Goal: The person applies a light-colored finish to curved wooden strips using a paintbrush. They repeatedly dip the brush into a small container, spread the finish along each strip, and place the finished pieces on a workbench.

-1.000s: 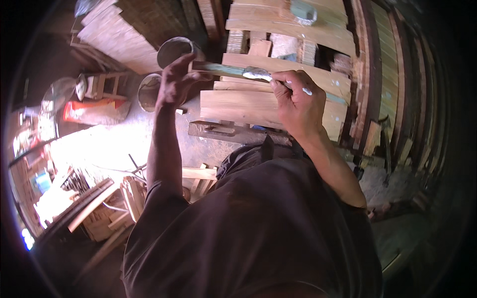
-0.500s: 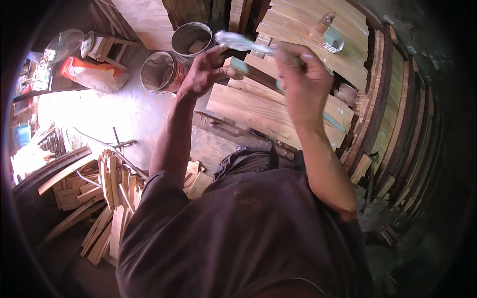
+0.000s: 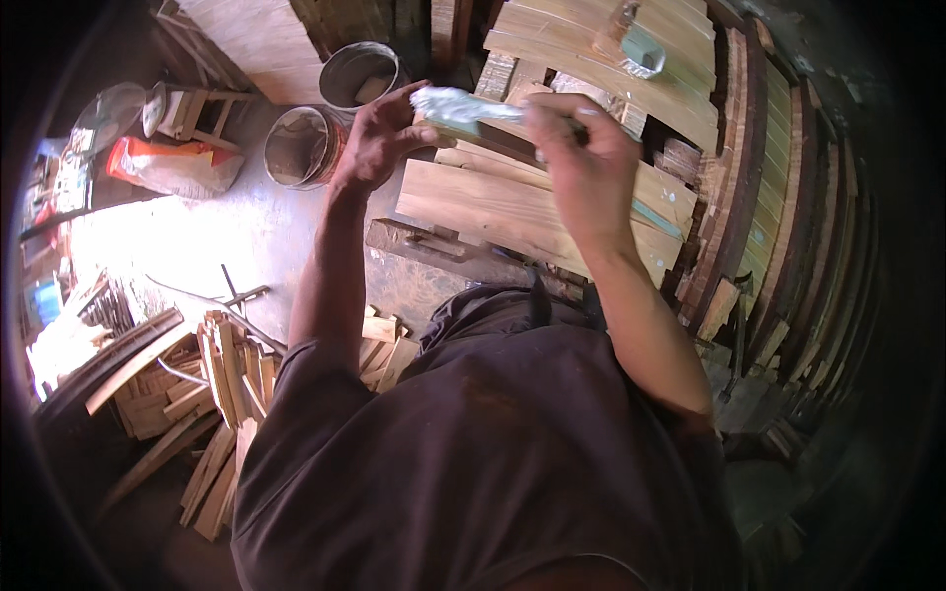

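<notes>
My right hand (image 3: 589,153) grips the thin end of a brush (image 3: 451,104), whose broad end is thickly coated in whitish, pale green paste. That coated end lies across the top of a wooden strip (image 3: 505,151), close to my left fingers; whether it touches the wood is hard to tell. My left hand (image 3: 376,146) is closed round the strip's left end, thumb on the near side. Pale green smears show on the strip. Below both hands lie wide, light boards (image 3: 473,202), one with a green streak near its right end.
A cut plastic bottle (image 3: 642,54) with pale green stuff sits on joined boards (image 3: 562,44). Two buckets (image 3: 301,148) and an orange-and-white sack (image 3: 172,165) stand at the left. Offcuts (image 3: 212,394) are heaped at lower left; long stacked planks (image 3: 734,197) line the right.
The brush's coated end has dropped slightly toward the strip. Both hands sit a little further left in the picture, as the whole view has shifted.
</notes>
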`<action>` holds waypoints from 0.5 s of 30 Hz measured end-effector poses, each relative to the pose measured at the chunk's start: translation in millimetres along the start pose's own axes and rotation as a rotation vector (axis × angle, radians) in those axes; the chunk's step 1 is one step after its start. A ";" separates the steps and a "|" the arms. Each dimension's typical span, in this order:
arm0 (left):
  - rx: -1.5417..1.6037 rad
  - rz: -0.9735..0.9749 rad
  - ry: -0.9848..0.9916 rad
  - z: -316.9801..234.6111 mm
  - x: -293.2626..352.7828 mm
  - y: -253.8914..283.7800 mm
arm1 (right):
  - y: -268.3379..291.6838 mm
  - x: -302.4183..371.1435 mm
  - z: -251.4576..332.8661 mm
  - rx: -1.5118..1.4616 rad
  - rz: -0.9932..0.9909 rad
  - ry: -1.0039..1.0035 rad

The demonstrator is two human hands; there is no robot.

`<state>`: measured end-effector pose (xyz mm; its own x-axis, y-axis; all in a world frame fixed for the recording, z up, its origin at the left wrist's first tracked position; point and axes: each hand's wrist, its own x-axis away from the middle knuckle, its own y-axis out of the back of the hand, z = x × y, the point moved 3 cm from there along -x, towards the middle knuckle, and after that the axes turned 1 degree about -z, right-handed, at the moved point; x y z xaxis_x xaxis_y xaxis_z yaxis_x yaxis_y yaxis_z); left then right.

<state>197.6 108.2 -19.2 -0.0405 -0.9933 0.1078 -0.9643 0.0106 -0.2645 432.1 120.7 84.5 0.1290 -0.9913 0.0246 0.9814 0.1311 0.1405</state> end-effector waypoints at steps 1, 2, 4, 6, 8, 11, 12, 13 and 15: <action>-0.019 0.008 0.015 2.1 -0.1 4.3 | -1.9 0.0 -5.1 0.023 0.007 0.009; -0.038 0.016 0.030 6.0 -0.6 8.7 | -2.5 0.5 -14.3 0.047 0.015 0.017; -0.004 0.014 0.023 13.0 -0.7 14.9 | 12.0 3.7 -33.6 0.069 -0.025 0.039; 0.021 0.016 0.055 17.6 1.7 18.7 | 36.1 9.4 -58.1 0.087 -0.069 0.053; 0.030 -0.006 0.052 25.1 2.9 25.0 | 63.9 20.3 -77.9 0.067 -0.120 -0.089; 0.051 -0.002 0.040 28.3 2.8 23.4 | 109.7 37.5 -110.2 0.148 -0.234 -0.167; -0.055 -0.040 0.057 19.7 4.3 18.5 | 122.4 42.5 -121.2 0.136 -0.255 -0.189; -0.110 -0.044 0.023 22.2 4.2 23.4 | 135.7 47.8 -130.9 0.128 -0.278 -0.209; -0.066 -0.007 0.012 22.6 4.4 23.2 | 160.7 56.1 -146.5 0.138 -0.324 -0.256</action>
<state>181.0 101.5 -46.6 -0.0360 -0.9920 0.1207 -0.9799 0.0113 -0.1994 617.9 85.3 -36.6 -0.2394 -0.9502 0.1996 0.9348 -0.1700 0.3119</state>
